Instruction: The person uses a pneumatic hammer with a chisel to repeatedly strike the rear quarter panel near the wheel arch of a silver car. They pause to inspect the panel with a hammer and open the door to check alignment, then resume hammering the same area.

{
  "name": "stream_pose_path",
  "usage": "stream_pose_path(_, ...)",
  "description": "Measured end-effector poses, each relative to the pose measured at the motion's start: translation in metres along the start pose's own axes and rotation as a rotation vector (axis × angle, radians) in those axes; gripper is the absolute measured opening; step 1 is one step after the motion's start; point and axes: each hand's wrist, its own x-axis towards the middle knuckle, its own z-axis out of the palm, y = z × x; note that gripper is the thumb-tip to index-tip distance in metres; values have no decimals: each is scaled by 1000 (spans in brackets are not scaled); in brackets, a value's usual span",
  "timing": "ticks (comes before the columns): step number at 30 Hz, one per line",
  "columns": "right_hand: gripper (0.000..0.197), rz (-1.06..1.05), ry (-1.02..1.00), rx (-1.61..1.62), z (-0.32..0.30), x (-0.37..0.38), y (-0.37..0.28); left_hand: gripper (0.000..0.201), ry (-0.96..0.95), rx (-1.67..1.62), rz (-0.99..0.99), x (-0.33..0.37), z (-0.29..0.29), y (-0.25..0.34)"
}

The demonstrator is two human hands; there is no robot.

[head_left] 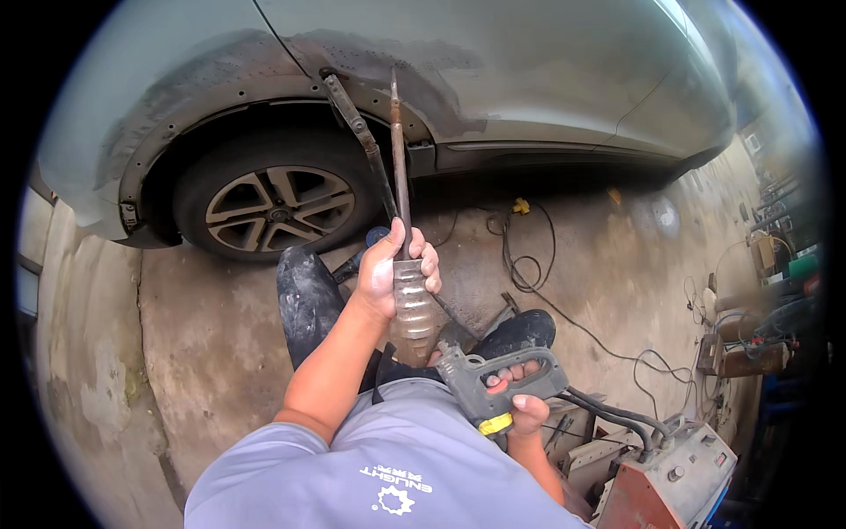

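Note:
My left hand [381, 275] is closed round the upper end of a ribbed metal sliding weight on a slide-hammer dent puller [412, 304]. Its long rod runs up to a pointed tip close to the scuffed, sanded patch on the car panel [445, 84]; contact cannot be made out. In my right hand [527, 413] is the grey pistol-type handle [507, 388] with a red trigger and yellow tape, fingers through its loop. Handle and weight appear to line up as one tool. A hinged metal bar [354, 128] reaches from the wheel-arch edge down behind my left thumb; whether I grip it is hidden.
A car wheel [280, 207] stands left of the rod. Thick cables link the handle to a red and grey machine box [674, 476] at lower right. A black cable [573, 304] with a yellow end winds across the concrete. Equipment lines the right side.

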Motion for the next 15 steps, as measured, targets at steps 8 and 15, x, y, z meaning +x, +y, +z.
stream_pose_path(8, 41, 13, 21, -10, 2, -1, 3, 51, 63, 99, 20, -1, -3, 5)
stream_pose_path(15, 41, 19, 32, -21, 3, -1, 0, 51, 84, 95, 38, -2, 1, 5)
